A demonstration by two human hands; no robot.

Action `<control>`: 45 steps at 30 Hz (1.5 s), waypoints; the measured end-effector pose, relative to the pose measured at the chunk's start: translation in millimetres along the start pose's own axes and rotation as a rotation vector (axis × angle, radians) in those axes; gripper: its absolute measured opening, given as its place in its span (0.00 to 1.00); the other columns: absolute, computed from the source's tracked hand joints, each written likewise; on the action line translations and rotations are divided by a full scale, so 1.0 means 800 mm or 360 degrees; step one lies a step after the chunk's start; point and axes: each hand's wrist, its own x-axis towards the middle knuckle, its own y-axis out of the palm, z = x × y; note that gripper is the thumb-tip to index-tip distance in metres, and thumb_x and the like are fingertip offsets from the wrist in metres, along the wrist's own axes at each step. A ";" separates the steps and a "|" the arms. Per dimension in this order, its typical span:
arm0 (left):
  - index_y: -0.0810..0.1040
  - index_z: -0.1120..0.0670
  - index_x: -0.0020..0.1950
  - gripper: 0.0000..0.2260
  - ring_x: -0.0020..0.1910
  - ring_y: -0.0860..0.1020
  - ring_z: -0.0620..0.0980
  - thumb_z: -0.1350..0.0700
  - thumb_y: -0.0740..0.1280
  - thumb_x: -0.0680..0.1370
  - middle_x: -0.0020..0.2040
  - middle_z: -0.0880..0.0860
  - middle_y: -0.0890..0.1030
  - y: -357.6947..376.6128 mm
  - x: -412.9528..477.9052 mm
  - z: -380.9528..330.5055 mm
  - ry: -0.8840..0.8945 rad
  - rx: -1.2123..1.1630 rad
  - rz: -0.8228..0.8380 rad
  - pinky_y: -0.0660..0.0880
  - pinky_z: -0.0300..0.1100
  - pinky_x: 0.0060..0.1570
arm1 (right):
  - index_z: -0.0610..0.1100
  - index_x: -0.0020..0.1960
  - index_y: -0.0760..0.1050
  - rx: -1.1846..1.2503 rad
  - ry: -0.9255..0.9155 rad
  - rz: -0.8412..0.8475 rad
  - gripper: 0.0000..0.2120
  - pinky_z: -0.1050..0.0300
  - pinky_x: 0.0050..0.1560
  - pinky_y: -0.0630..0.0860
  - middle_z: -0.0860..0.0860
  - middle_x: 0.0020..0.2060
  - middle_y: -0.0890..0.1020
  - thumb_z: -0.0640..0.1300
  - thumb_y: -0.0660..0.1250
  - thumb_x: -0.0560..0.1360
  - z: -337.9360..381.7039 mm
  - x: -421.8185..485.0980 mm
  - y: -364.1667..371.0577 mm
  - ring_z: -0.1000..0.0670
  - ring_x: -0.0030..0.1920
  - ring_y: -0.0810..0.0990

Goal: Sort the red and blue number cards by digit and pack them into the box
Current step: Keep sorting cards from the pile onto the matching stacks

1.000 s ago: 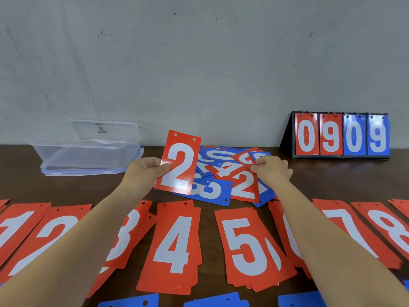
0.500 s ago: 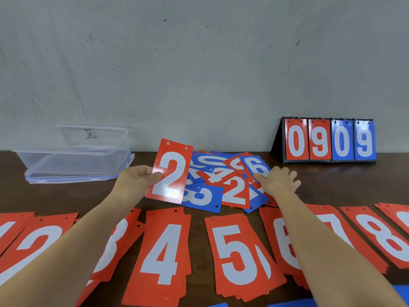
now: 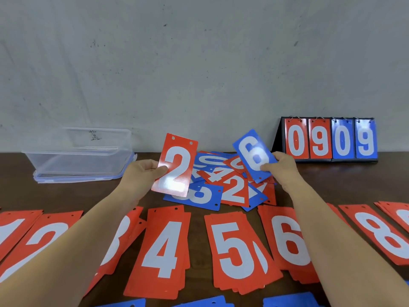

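My left hand [image 3: 141, 176] holds a red 2 card [image 3: 176, 166] upright by its left edge, above the table. My right hand [image 3: 282, 168] pinches a blue 6 card [image 3: 254, 155], lifted off the mixed pile of red and blue cards [image 3: 230, 189] at the table's middle. In front of me lie sorted red stacks: the 2 stack [image 3: 42, 240], the 4 stack [image 3: 163, 251], the 5 stack [image 3: 236, 251], the 6 stack [image 3: 287, 238] and the 8 stack [image 3: 382, 233]. The clear plastic box [image 3: 79, 155] stands at the back left, with nothing visible inside.
A black flip scoreboard [image 3: 329, 139] showing 0 9 0 9 stands at the back right against the grey wall. Blue cards [image 3: 290, 301] peek in along the near edge. My forearms cover parts of the red 3 stack [image 3: 124, 235] and a red stack to the right of the 6 stack.
My right hand went from touching the pile to lifting the blue 6 card off it. My left hand kept the red 2 card raised. The camera tilted up a little.
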 end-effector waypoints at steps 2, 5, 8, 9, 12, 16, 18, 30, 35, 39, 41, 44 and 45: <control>0.81 0.57 0.54 0.10 0.52 0.82 0.56 0.52 0.68 0.79 0.53 0.55 0.84 0.003 -0.004 -0.008 0.0002 -0.0062 0.0005 0.78 0.50 0.56 | 0.36 0.51 0.76 0.0167 -0.0123 0.0166 0.10 0.53 0.44 0.80 0.44 0.45 0.81 0.34 0.73 0.71 0.026 -0.017 -0.006 0.47 0.45 0.81; 0.82 0.55 0.50 0.06 0.46 0.84 0.51 0.53 0.69 0.78 0.47 0.52 0.85 0.013 -0.011 -0.023 0.0065 -0.0158 0.0021 0.80 0.47 0.51 | 0.38 0.49 0.78 0.0109 -0.0210 0.0517 0.09 0.57 0.40 0.80 0.47 0.43 0.84 0.35 0.74 0.70 0.065 -0.047 -0.003 0.48 0.42 0.83; 0.83 0.56 0.49 0.04 0.44 0.85 0.51 0.56 0.70 0.78 0.45 0.53 0.86 0.022 -0.021 -0.037 0.0096 -0.0300 0.0160 0.80 0.44 0.46 | 0.37 0.50 0.81 0.0055 -0.0220 0.0832 0.09 0.57 0.44 0.82 0.45 0.43 0.86 0.34 0.74 0.70 0.089 -0.070 0.005 0.48 0.42 0.84; 0.83 0.56 0.48 0.04 0.43 0.85 0.51 0.57 0.70 0.78 0.45 0.53 0.86 0.024 -0.024 -0.039 0.0095 -0.0336 0.0228 0.80 0.43 0.45 | 0.38 0.49 0.82 0.0084 -0.0217 0.0905 0.08 0.55 0.46 0.82 0.44 0.43 0.86 0.34 0.74 0.70 0.095 -0.076 0.007 0.47 0.42 0.85; 0.83 0.58 0.47 0.06 0.44 0.85 0.50 0.57 0.69 0.78 0.45 0.53 0.86 0.025 -0.036 -0.039 0.0068 -0.0365 0.0417 0.80 0.39 0.40 | 0.39 0.48 0.82 0.0277 -0.0230 0.0950 0.07 0.51 0.48 0.82 0.44 0.43 0.86 0.35 0.74 0.70 0.105 -0.091 0.012 0.46 0.43 0.85; 0.82 0.59 0.55 0.09 0.48 0.85 0.52 0.58 0.69 0.78 0.50 0.55 0.86 0.029 -0.049 -0.034 0.0004 -0.0464 0.0503 0.80 0.45 0.48 | 0.39 0.49 0.81 0.0522 -0.0150 0.0811 0.10 0.52 0.43 0.83 0.45 0.40 0.86 0.40 0.75 0.70 0.106 -0.107 0.014 0.46 0.40 0.85; 0.81 0.59 0.54 0.07 0.40 0.84 0.48 0.59 0.69 0.78 0.48 0.55 0.86 0.033 -0.056 -0.035 -0.0003 -0.0494 0.0468 0.78 0.37 0.37 | 0.38 0.50 0.80 0.0657 -0.0107 0.0741 0.11 0.52 0.42 0.83 0.44 0.41 0.86 0.41 0.75 0.69 0.102 -0.117 0.014 0.45 0.40 0.85; 0.78 0.55 0.48 0.02 0.47 0.84 0.51 0.57 0.70 0.78 0.49 0.54 0.85 0.077 -0.108 -0.056 -0.0315 -0.0841 0.0297 0.78 0.39 0.40 | 0.42 0.45 0.78 0.0785 0.0083 0.0173 0.03 0.69 0.28 0.72 0.50 0.40 0.82 0.41 0.68 0.77 0.058 -0.209 -0.029 0.56 0.36 0.80; 0.78 0.54 0.51 0.05 0.48 0.84 0.51 0.55 0.70 0.78 0.51 0.53 0.84 0.120 -0.134 -0.073 -0.0328 -0.0724 0.0410 0.77 0.39 0.40 | 0.43 0.52 0.77 0.0723 0.0143 -0.0039 0.04 0.68 0.32 0.74 0.49 0.48 0.83 0.41 0.64 0.80 0.027 -0.235 -0.078 0.57 0.40 0.80; 0.78 0.54 0.50 0.04 0.46 0.83 0.50 0.55 0.70 0.78 0.51 0.53 0.84 0.167 -0.164 -0.091 -0.0301 -0.0672 0.0542 0.76 0.39 0.38 | 0.45 0.53 0.75 0.0639 0.0201 -0.0143 0.04 0.71 0.27 0.71 0.53 0.46 0.81 0.42 0.63 0.80 0.001 -0.249 -0.126 0.58 0.40 0.79; 0.78 0.55 0.49 0.03 0.44 0.82 0.50 0.56 0.70 0.78 0.49 0.54 0.84 0.189 -0.180 -0.099 -0.0281 -0.0628 0.0597 0.77 0.38 0.37 | 0.45 0.54 0.76 0.0616 0.0218 -0.0201 0.04 0.70 0.28 0.71 0.53 0.44 0.81 0.42 0.63 0.80 -0.012 -0.252 -0.152 0.57 0.40 0.78; 0.78 0.55 0.46 0.04 0.44 0.81 0.53 0.55 0.70 0.78 0.47 0.55 0.85 0.218 -0.197 -0.113 -0.0207 -0.0566 0.0650 0.77 0.41 0.40 | 0.44 0.55 0.78 0.0605 0.0208 -0.0303 0.06 0.66 0.32 0.71 0.54 0.41 0.80 0.40 0.64 0.79 -0.035 -0.252 -0.198 0.59 0.37 0.76; 0.78 0.56 0.46 0.05 0.43 0.81 0.53 0.55 0.70 0.78 0.46 0.54 0.85 0.226 -0.200 -0.117 -0.0190 -0.0553 0.0655 0.77 0.40 0.39 | 0.44 0.55 0.79 0.0594 0.0204 -0.0344 0.06 0.66 0.33 0.70 0.55 0.39 0.80 0.40 0.65 0.79 -0.043 -0.253 -0.215 0.59 0.37 0.75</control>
